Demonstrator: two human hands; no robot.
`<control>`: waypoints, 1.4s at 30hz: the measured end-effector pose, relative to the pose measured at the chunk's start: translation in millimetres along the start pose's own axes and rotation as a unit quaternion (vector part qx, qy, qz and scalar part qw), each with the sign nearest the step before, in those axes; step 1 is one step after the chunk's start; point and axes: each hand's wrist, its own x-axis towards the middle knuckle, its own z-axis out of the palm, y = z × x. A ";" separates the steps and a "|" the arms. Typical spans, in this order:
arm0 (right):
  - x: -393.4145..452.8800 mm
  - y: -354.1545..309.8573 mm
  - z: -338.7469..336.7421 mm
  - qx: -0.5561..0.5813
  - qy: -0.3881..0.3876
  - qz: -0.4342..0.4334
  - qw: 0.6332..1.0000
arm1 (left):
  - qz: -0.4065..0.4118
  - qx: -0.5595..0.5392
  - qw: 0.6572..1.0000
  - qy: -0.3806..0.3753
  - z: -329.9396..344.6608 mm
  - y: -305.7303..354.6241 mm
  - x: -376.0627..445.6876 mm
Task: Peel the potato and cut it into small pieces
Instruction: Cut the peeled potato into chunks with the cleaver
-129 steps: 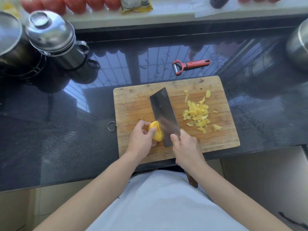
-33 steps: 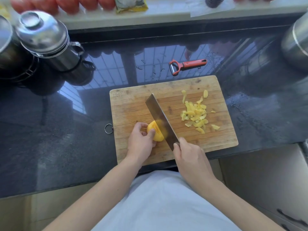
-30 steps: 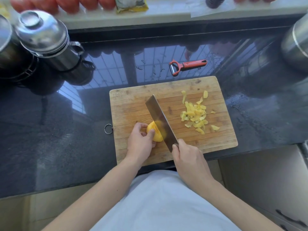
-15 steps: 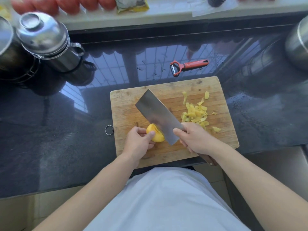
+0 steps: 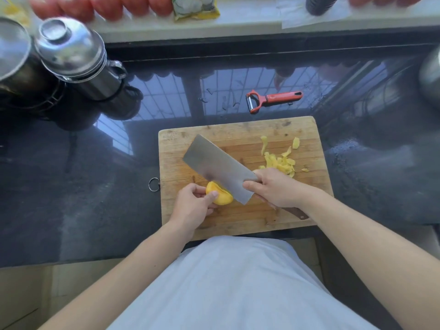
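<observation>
On the brown wooden cutting board [image 5: 238, 139], my left hand [image 5: 192, 206] pinched the small, wet-looking yellow peeled potato [image 5: 220, 197], probably slippery, so I'd hold its far end while my right hand [image 5: 276, 186] gripped the wide steel cleaver [image 5: 214, 165].

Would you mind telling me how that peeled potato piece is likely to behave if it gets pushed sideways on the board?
The potato looks rounded, so it may rock or roll without the left hand steadying it. Its peeled surface is probably wet and slippery against the cutting board. It looks firm, so the cleaver should not squash it.
</observation>
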 end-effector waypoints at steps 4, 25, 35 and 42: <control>3.3 4.1 11.7 -0.103 0.060 -0.017 0.993 | -0.001 0.000 1.000 0.025 5.4 -0.8 -1.0; 20.3 10.7 -1.5 -0.085 0.027 -0.038 0.995 | -0.009 0.009 0.995 0.099 19.8 -3.9 0.5; 27.6 7.7 -17.0 0.020 -0.043 -0.029 0.998 | -0.016 -0.005 0.995 0.096 20.5 -5.8 3.8; 29.7 4.2 -0.8 -0.080 0.030 -0.047 0.995 | -0.015 -0.009 0.996 0.088 19.5 -3.9 3.1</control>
